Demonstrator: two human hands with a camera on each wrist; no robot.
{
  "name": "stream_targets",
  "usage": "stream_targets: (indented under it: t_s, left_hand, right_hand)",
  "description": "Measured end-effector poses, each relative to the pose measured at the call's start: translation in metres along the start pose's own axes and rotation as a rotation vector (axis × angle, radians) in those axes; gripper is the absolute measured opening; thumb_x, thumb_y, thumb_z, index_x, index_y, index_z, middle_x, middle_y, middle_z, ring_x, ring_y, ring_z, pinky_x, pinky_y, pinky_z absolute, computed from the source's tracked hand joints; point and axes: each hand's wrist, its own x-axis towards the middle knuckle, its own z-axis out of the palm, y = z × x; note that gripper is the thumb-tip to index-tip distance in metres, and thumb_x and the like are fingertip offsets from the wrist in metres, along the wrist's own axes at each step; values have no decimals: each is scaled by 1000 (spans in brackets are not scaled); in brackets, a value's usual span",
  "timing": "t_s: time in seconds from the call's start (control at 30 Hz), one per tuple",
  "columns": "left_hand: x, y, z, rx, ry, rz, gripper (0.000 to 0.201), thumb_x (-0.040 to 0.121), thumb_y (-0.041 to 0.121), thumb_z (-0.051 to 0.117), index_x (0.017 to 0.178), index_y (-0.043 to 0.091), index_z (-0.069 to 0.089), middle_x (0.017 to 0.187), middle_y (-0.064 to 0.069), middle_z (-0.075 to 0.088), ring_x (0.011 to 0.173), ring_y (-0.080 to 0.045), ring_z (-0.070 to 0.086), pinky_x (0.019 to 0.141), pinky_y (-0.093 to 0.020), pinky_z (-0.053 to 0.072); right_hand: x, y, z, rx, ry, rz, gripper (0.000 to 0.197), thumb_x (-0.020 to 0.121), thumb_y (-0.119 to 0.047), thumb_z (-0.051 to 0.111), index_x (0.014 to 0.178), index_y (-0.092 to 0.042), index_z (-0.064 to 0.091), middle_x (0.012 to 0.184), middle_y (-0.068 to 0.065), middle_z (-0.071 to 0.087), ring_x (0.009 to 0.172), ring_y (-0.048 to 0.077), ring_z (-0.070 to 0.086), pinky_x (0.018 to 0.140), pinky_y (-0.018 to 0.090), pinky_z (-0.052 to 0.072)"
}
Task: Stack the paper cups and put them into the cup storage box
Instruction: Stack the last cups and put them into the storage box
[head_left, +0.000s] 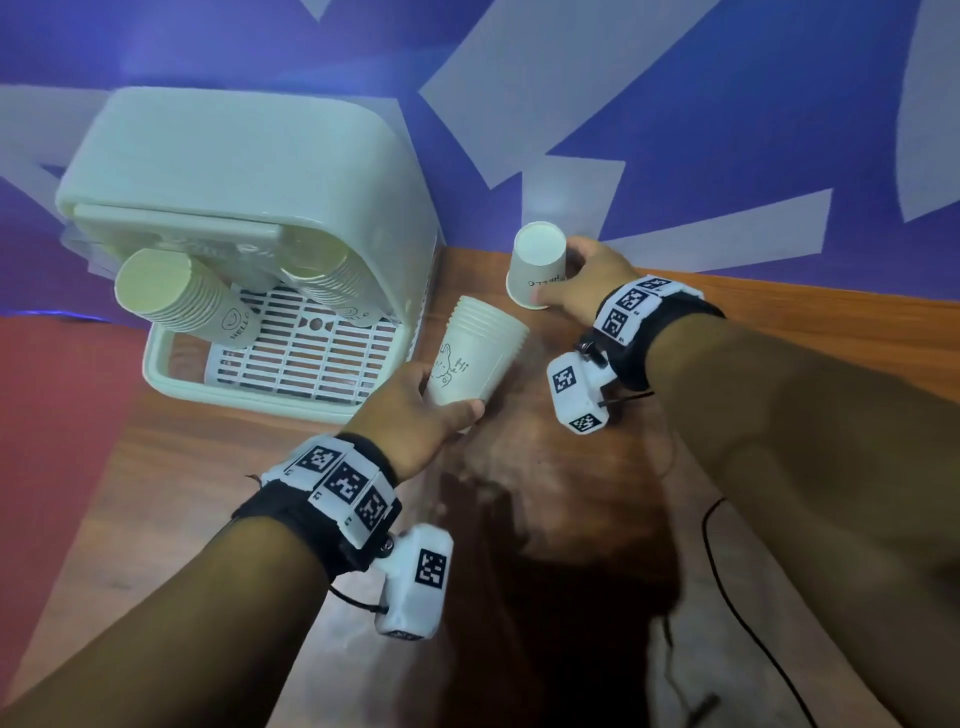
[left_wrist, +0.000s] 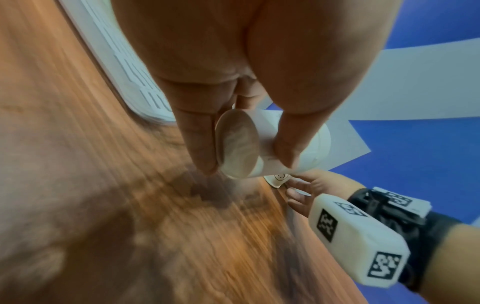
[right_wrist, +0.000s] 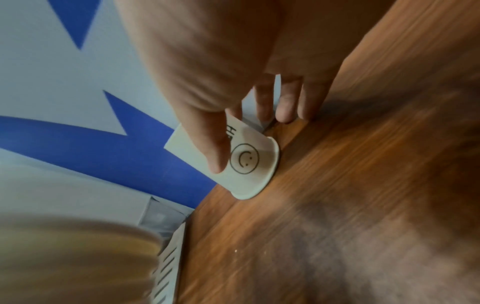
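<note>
My left hand (head_left: 431, 410) grips a stack of several nested white paper cups (head_left: 475, 358) by its base, tilted with the rims pointing up and away; the stack's round bottom (left_wrist: 237, 144) shows between thumb and fingers in the left wrist view. A single cup (head_left: 537, 270) stands upside down at the table's far edge, smiley print (right_wrist: 244, 158) facing the wrist camera. My right hand (head_left: 569, 288) holds it, thumb on one side and fingers behind. The pale green cup storage box (head_left: 249, 171) stands at the left with two cup stacks (head_left: 182, 296) leaning out of it.
The box has a slotted drip tray (head_left: 306, 358) in front, close to the held stack. The wooden table (head_left: 519, 519) meets a blue and grey wall (head_left: 727, 130) just behind the single cup. A black cable (head_left: 737, 613) trails at the right. Red floor (head_left: 52, 415) lies left.
</note>
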Motion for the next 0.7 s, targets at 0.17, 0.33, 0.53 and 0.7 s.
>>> stream_targets:
  t_s: [0.17, 0.33, 0.53, 0.7]
  left_hand:
    - [7, 5, -5, 57, -23, 15, 45, 77, 44, 77, 113, 23, 58, 96, 3, 70, 86, -19, 69, 87, -45, 56]
    - [-3, 14, -12, 92, 6, 54, 41, 79, 29, 79, 110, 23, 54, 94, 10, 65, 82, -10, 63, 72, -27, 49]
    - [-31, 27, -18, 142, 72, 158, 61, 70, 11, 85, 124, 23, 58, 107, 3, 66, 97, -18, 62, 80, -27, 46]
    - [-64, 27, -28, 152, 137, 242, 64, 67, 2, 84, 122, 22, 58, 103, 6, 63, 92, -14, 60, 71, -17, 41]
  right_hand:
    - [-5, 1, 0, 71, 25, -16, 61, 74, -36, 80, 128, -29, 52, 112, -12, 58, 101, 13, 58, 85, 28, 43]
    - [-44, 6, -19, 64, 47, -118, 56, 75, -41, 77, 123, -30, 51, 113, -10, 59, 99, 12, 59, 81, 26, 41]
    - [-109, 10, -50, 10, -141, -284, 50, 78, -36, 71, 125, -44, 59, 116, -5, 51, 102, 11, 54, 80, 25, 40]
    - [-157, -6, -61, 34, -194, -320, 47, 73, -21, 59, 114, -44, 60, 119, -7, 47, 102, 9, 53, 76, 26, 45]
